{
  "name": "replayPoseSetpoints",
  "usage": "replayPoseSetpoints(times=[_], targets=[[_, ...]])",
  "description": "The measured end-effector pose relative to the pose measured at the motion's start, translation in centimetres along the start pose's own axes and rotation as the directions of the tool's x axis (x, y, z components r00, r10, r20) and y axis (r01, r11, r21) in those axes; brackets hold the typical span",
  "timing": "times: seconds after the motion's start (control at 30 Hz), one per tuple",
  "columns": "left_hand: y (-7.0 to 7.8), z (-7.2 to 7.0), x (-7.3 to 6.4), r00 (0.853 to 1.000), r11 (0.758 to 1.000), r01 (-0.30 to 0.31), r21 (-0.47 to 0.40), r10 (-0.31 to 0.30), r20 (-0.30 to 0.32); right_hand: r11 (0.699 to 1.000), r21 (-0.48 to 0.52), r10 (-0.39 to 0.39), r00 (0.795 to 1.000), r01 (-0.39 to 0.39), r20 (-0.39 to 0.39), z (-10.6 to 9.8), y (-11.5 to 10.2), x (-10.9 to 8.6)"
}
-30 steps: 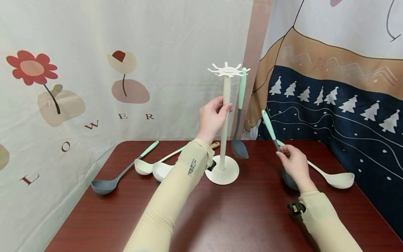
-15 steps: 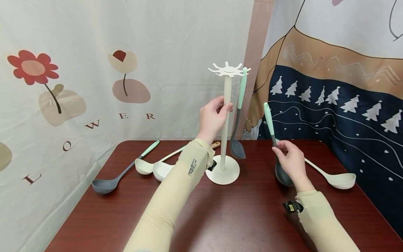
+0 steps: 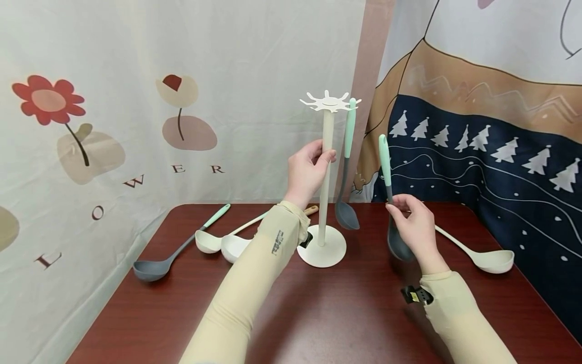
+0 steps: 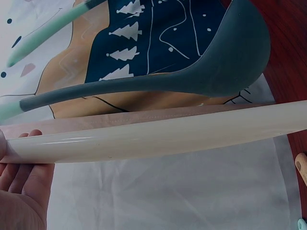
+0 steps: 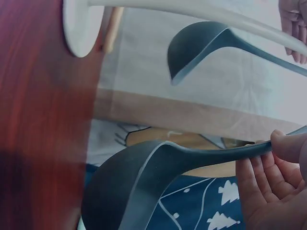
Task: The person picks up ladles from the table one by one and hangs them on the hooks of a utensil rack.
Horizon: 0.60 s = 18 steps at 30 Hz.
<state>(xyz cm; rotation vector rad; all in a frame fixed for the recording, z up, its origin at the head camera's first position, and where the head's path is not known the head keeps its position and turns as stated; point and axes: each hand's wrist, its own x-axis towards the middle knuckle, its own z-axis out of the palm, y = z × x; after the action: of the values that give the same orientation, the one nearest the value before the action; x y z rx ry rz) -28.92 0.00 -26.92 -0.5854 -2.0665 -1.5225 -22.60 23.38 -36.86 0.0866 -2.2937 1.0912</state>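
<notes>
My left hand grips the pole of a cream utensil stand with a ring of white hooks on top. From a right-hand hook hangs a grey ladle with a mint handle; its bowl is also large in the left wrist view. To the right of the stand, my right hand pinches the grey shaft of a second mint-handled ladle. This ladle is nearly upright, handle up. In the right wrist view its bowl is held off the table, fingers and thumb on the shaft.
On the left of the brown table lie a grey ladle, a cream ladle and a white ladle, partly behind my left sleeve. A wooden handle end shows behind the stand. Another cream ladle lies at the right.
My right hand has moved up and left with the ladle, which has turned more upright. The hanging ladle swings slightly. My left hand stays on the pole.
</notes>
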Motion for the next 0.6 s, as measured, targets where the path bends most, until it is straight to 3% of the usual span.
replayPoseSetpoints(times=[0.6], targets=[[0.0,0.0,0.0,1.0,1.0,-0.001,-0.004,0.001,0.002,0.994,0.103,-0.038,0.997,0.045,-0.068,0.0,-3.2,0.9]])
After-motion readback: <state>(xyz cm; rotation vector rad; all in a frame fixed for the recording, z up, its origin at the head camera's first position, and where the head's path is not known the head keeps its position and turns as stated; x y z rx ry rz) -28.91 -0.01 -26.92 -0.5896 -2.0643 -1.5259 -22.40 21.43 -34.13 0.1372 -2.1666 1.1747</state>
